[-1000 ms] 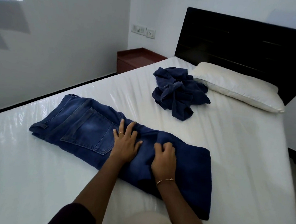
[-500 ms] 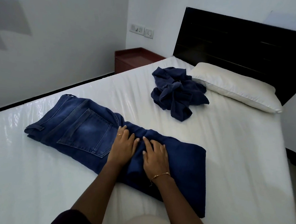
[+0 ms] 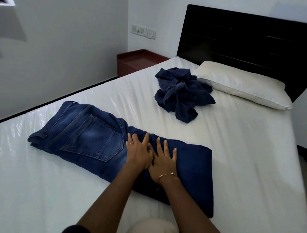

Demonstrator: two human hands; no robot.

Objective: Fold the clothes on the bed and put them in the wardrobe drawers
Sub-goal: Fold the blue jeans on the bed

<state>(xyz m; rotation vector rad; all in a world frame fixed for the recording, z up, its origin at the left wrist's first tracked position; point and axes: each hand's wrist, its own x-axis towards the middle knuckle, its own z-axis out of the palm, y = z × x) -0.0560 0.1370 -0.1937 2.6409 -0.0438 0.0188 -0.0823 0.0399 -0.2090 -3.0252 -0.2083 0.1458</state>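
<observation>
Blue denim jeans (image 3: 96, 141), part-folded with the legs doubled over, lie across the near half of the white-sheeted bed (image 3: 237, 158), and the left hand (image 3: 139, 154) and right hand (image 3: 162, 160) press flat on the fold, fingers spread and gripping nothing. Folding appears under way: next likely comes another fold, while the crumpled navy garment (image 3: 183, 93) near the white pillow (image 3: 245, 86) waits.

Two bare forearms reach in from the near edge, with dark short sleeves (image 3: 73, 231) just showing at the upper arms. The left hand (image 3: 139, 152) wears a thin gold ring (image 3: 131, 143) on one finger. A fine gold chain bracelet (image 3: 166, 175) circles the wrist of the right hand (image 3: 163, 161), and a pale beige trouser knee (image 3: 152, 231) shows between the arms.
</observation>
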